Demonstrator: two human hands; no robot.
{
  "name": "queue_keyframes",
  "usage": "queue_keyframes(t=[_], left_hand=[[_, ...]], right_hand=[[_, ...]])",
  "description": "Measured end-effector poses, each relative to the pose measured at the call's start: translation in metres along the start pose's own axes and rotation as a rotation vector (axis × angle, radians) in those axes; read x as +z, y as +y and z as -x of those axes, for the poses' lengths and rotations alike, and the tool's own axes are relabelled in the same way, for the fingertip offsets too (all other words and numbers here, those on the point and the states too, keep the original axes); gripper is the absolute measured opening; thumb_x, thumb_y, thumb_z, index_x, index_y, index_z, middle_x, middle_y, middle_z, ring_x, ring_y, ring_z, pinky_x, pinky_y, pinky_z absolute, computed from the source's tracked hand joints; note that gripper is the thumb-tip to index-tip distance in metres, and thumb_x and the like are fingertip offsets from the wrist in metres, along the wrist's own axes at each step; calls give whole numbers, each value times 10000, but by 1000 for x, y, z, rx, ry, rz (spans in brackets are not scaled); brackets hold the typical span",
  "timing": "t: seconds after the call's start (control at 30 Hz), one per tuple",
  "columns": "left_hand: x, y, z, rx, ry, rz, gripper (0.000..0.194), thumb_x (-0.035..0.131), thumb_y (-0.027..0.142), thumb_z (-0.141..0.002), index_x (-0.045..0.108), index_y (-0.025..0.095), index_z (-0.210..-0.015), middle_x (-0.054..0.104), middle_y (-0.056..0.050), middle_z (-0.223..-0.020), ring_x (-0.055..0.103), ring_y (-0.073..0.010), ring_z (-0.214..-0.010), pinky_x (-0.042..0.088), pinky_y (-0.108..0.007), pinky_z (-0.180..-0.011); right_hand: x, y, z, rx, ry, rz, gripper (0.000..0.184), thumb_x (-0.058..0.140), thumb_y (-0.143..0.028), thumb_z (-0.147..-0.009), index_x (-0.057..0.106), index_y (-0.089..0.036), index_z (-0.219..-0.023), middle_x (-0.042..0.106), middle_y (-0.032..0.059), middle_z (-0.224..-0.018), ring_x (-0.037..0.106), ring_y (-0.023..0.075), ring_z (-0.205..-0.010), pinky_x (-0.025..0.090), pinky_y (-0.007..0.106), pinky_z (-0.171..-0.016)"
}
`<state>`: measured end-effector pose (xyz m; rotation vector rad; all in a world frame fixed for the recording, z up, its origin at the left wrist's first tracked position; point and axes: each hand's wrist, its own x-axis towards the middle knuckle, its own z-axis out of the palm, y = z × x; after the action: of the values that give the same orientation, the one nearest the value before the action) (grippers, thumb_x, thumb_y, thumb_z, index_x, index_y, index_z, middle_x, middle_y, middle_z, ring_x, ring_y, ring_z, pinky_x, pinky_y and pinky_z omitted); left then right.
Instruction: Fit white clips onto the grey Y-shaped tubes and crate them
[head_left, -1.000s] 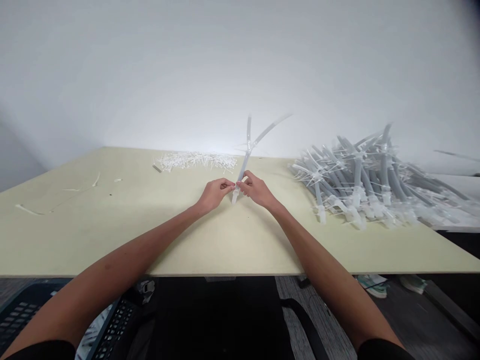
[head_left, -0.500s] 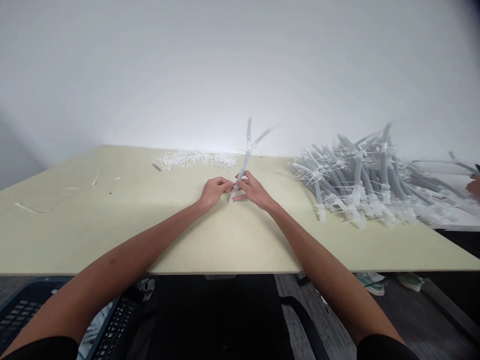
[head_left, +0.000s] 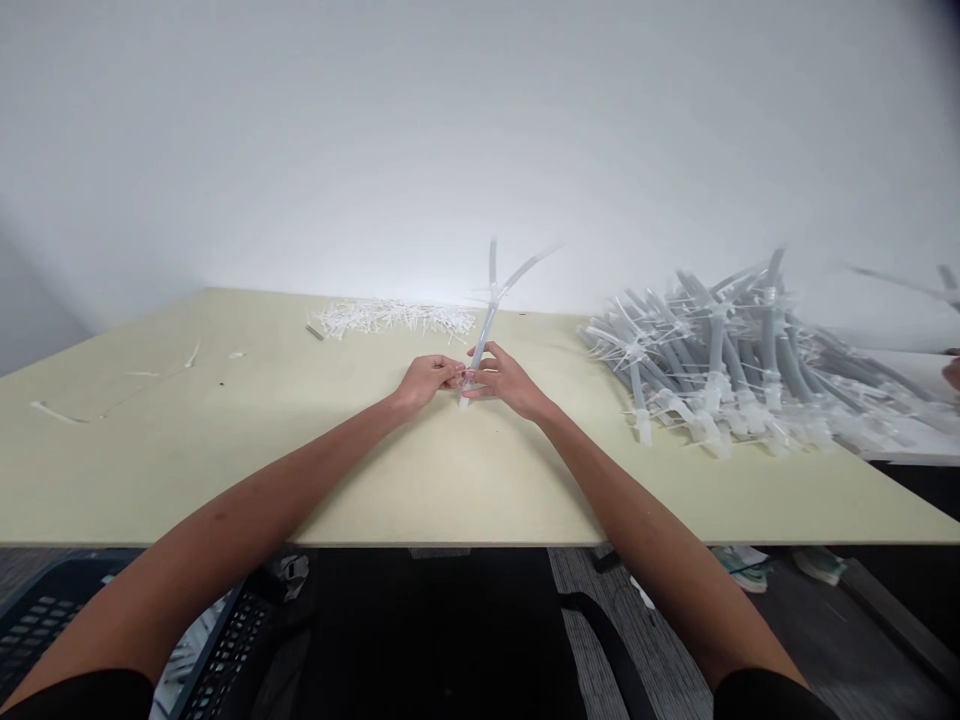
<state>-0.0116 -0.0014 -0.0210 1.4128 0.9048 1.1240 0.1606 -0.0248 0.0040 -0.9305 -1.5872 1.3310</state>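
Forked translucent plastic tube (head_left: 486,335) rises near-upright over the middle of the worktop (head_left: 150,470), its stem pinched closed by left hand (head_left: 427,382) and right hand (head_left: 506,384). Looks light, springy, slick; best held on the stem, below the fork.

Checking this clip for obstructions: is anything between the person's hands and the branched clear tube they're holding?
Nothing visible is. The left hand and right hand hold the branched clear tube directly near its lower end, and the heap of grey tubing sits apart, to the right.
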Motion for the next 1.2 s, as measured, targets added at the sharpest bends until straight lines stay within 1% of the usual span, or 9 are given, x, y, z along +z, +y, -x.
queue_keyframes(t=[0.1, 0.23, 0.3, 0.4, 0.6, 0.73, 0.9, 1.07, 1.2], left_hand=[[-4, 4, 1, -13, -60, 24, 329, 695, 387, -677, 658, 89, -813, 576, -35, -675, 536, -120, -660, 466, -347, -770], [-11, 7, 2, -33, -197, 113, 349, 678, 371, -713, 662, 89, -919, 603, -58, -769, 558, -124, -714, 453, -364, -829], [-13, 8, 3, -47, -229, 119, 351, 691, 354, -708, 656, 85, -931, 613, -70, -802, 565, -124, -719, 450, -372, -843], [-12, 9, 4, -67, -216, 100, 328, 704, 338, -699, 640, 80, -889, 616, -77, -807, 564, -120, -695, 462, -382, -829], [-10, 8, 4, -54, -200, 31, 305, 691, 379, -701, 597, 103, -791, 587, -38, -707, 555, -118, -661, 489, -384, -780], [-13, 11, 3, 7, -195, -111, 304, 684, 402, -692, 580, 123, -754, 594, -27, -713, 558, -120, -668, 481, -339, -743], [-14, 15, 4, 20, -199, -226, 308, 652, 424, -705, 605, 136, -805, 629, -42, -779, 569, -129, -699, 459, -313, -735], [-16, 16, 5, -4, -241, -235, 287, 640, 419, -705, 598, 150, -794, 637, -47, -823, 571, -132, -704, 457, -318, -738], [-15, 17, 7, -67, -290, -187, 276, 632, 413, -708, 592, 142, -737, 599, -37, -726, 553, -129, -679, 453, -317, -727]], right_hand=[[0, 1, 0, 1, 6, -6, 358, 672, -253, -726, 471, -229, -1021, 580, 16, -901, 644, 161, -815, 569, 394, -767], [-2, 0, 0, 4, 11, -4, 340, 661, -254, -736, 474, -226, -1019, 581, 25, -922, 646, 159, -808, 569, 393, -764], [-3, -1, 1, 9, 9, -3, 362, 674, -249, -723, 476, -229, -1025, 579, 23, -915, 645, 162, -811, 570, 391, -761], [-2, 0, 1, 8, 5, 2, 388, 687, -238, -704, 485, -236, -1035, 568, 9, -877, 643, 160, -801, 572, 385, -753], [0, -3, 2, 2, -18, -4, 355, 680, -261, -715, 514, -245, -1028, 546, -5, -828, 632, 152, -791, 566, 384, -769], [0, -4, 3, 28, -30, -69, 250, 595, -339, -794, 517, -233, -1007, 571, 17, -870, 621, 156, -829, 554, 404, -788], [-2, -1, 1, 43, -15, -135, 208, 573, -329, -810, 502, -223, -974, 595, 30, -947, 618, 136, -818, 548, 400, -789], [-3, 0, 0, 81, -16, -160, 226, 550, -301, -818, 484, -226, -1021, 610, 36, -954, 625, 140, -800, 552, 410, -761], [-1, 0, 1, 141, -41, -174, 263, 531, -277, -822, 486, -207, -1072, 620, 49, -907, 636, 160, -787, 549, 416, -774]])
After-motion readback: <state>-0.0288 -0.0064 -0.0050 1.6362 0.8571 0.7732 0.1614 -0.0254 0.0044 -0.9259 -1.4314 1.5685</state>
